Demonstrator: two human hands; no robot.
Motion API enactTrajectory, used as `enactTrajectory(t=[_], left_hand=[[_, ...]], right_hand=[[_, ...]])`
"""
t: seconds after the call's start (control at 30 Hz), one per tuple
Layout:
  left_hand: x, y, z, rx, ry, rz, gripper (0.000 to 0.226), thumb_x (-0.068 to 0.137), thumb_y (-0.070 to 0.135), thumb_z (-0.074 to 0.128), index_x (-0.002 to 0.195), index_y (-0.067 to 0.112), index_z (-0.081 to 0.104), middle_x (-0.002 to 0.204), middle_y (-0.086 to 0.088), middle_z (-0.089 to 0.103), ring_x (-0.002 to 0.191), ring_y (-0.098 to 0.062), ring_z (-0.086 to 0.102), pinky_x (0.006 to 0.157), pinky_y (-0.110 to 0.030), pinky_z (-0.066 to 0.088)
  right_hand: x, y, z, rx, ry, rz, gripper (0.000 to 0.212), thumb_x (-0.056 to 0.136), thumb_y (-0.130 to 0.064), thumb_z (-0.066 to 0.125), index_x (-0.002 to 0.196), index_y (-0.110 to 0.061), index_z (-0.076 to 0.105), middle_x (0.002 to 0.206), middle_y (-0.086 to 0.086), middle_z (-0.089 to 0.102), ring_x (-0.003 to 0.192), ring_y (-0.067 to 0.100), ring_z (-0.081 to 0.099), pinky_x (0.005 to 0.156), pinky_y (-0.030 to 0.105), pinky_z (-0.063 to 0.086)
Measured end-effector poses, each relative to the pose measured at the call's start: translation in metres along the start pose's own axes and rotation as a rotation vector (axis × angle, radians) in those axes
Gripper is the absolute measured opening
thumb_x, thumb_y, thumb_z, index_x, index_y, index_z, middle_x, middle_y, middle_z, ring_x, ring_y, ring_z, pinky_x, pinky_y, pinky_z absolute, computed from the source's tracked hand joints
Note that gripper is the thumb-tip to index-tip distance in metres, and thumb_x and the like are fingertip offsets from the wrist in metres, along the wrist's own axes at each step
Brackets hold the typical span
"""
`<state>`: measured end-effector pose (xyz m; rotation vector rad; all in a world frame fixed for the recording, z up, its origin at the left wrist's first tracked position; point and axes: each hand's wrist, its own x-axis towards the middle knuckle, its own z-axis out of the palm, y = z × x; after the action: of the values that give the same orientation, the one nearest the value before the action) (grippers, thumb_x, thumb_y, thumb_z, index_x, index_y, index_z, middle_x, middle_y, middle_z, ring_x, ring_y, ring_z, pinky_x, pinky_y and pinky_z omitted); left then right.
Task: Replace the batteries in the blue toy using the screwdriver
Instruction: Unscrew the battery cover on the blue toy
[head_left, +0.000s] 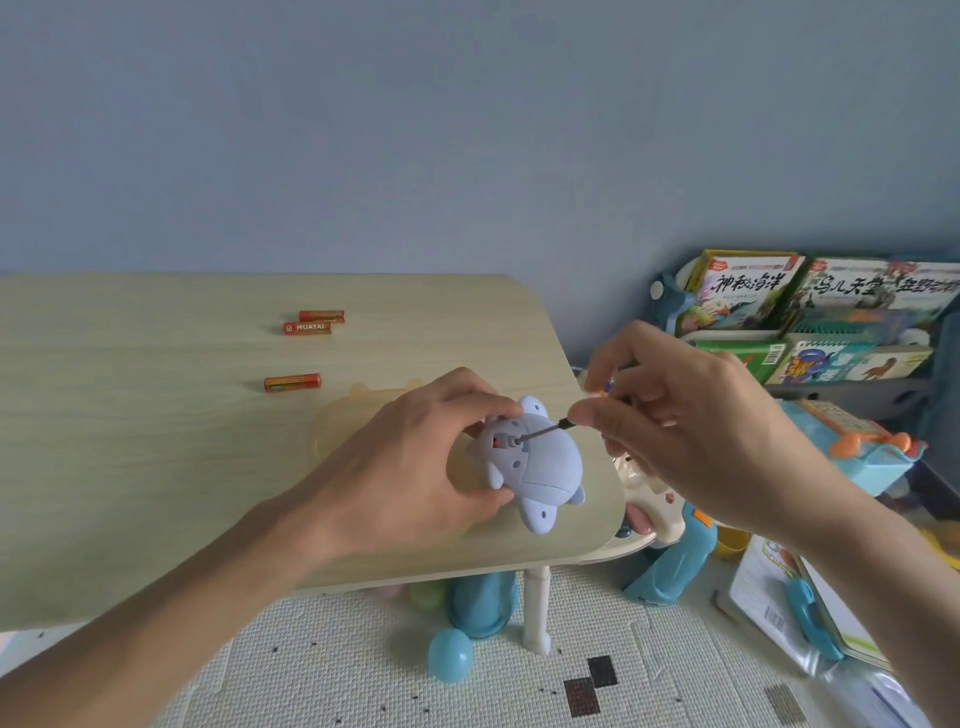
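Left hand (415, 467) clamped the small blue hard-plastic animal toy (530, 462) by its sides; looked light, slick. Right hand (691, 415) pinched the thin metal-shafted screwdriver (540, 431).

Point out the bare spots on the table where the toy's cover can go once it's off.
Free: the wide stretch of table left of the left hand, below the lone battery. Also the back strip right of the battery pair. Crowded: the right front corner, where both hands, the blue toy and the screwdriver meet.
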<state>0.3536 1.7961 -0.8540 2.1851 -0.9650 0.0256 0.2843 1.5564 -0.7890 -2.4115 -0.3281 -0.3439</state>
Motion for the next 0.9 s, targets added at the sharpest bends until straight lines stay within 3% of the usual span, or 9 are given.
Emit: enactTrajectory(t=[0.07,0.2,0.27,0.33,0.43,0.53,0.7,0.8,0.9], left_hand=[[0.0,-0.001,-0.002,-0.005,-0.011,-0.009,0.058,0.078,0.034,0.088,0.133,0.031,0.067,0.122,0.021,0.061,0.113,-0.003,0.068,0.097,-0.036,0.056],[-0.002,-0.004,-0.004,-0.012,-0.015,-0.015,0.06,0.078,0.035,0.088,0.133,0.03,0.067,0.124,0.022,0.061,0.115,-0.004,0.068,0.099,-0.035,0.055],[-0.003,-0.005,-0.005,-0.015,-0.01,-0.009,0.059,0.077,0.034,0.089,0.132,0.031,0.067,0.123,0.021,0.061,0.115,-0.004,0.068,0.099,-0.036,0.055],[-0.003,-0.005,-0.004,-0.016,-0.006,0.003,0.057,0.078,0.031,0.089,0.131,0.032,0.067,0.121,0.019,0.062,0.114,-0.006,0.069,0.098,-0.037,0.056],[-0.004,-0.006,-0.005,-0.024,0.003,0.011,0.055,0.078,0.03,0.089,0.129,0.032,0.068,0.12,0.019,0.062,0.112,-0.006,0.069,0.096,-0.038,0.057],[-0.003,-0.007,-0.006,-0.018,0.008,0.016,0.056,0.078,0.031,0.089,0.13,0.031,0.068,0.121,0.019,0.062,0.111,-0.005,0.069,0.095,-0.038,0.057],[-0.003,-0.007,-0.007,-0.02,0.009,0.008,0.057,0.079,0.034,0.089,0.132,0.031,0.068,0.122,0.019,0.062,0.111,-0.004,0.068,0.094,-0.036,0.057],[-0.003,-0.005,-0.008,-0.015,0.005,0.009,0.055,0.079,0.031,0.089,0.129,0.032,0.068,0.12,0.019,0.062,0.112,-0.003,0.068,0.094,-0.034,0.056],[-0.004,-0.004,-0.008,-0.01,0.0,0.015,0.053,0.078,0.029,0.088,0.127,0.033,0.068,0.119,0.018,0.062,0.112,-0.005,0.068,0.094,-0.033,0.055]], right_hand=[[-0.001,0.001,-0.004,0.077,-0.064,0.017,0.005,0.096,-0.023,0.07,0.091,-0.023,0.069,0.073,-0.004,0.076,0.06,0.016,0.073,0.06,0.028,0.059],[-0.005,-0.003,-0.01,0.116,-0.14,0.05,0.022,0.103,-0.003,0.059,0.105,-0.019,0.074,0.086,-0.007,0.082,0.072,0.014,0.078,0.066,0.023,0.061],[-0.005,-0.005,-0.01,0.033,-0.124,0.046,0.017,0.102,-0.016,0.061,0.097,-0.021,0.077,0.079,-0.012,0.081,0.062,0.011,0.078,0.06,0.03,0.063],[-0.004,-0.006,-0.009,-0.061,-0.107,0.042,0.028,0.101,-0.033,0.061,0.08,-0.023,0.076,0.063,-0.013,0.076,0.047,0.017,0.073,0.051,0.032,0.061],[-0.002,-0.009,-0.004,-0.101,-0.056,0.018,0.018,0.1,-0.026,0.064,0.089,-0.023,0.079,0.06,-0.014,0.074,0.043,0.014,0.066,0.049,0.011,0.049],[-0.002,-0.008,-0.001,0.019,-0.043,0.028,0.013,0.097,-0.02,0.066,0.109,-0.026,0.068,0.07,-0.009,0.077,0.052,0.013,0.069,0.05,0.009,0.048],[-0.003,-0.008,-0.006,0.063,-0.111,0.009,0.018,0.1,-0.002,0.06,0.103,-0.019,0.067,0.084,-0.008,0.081,0.074,0.013,0.079,0.065,0.023,0.061],[-0.003,-0.01,-0.005,0.009,-0.091,0.003,0.015,0.1,-0.016,0.06,0.09,-0.017,0.071,0.073,-0.011,0.079,0.058,0.012,0.075,0.056,0.021,0.058],[-0.001,-0.012,-0.001,-0.1,-0.03,-0.022,0.031,0.099,-0.029,0.062,0.07,-0.024,0.068,0.05,-0.025,0.064,0.044,0.008,0.064,0.049,0.007,0.043]])
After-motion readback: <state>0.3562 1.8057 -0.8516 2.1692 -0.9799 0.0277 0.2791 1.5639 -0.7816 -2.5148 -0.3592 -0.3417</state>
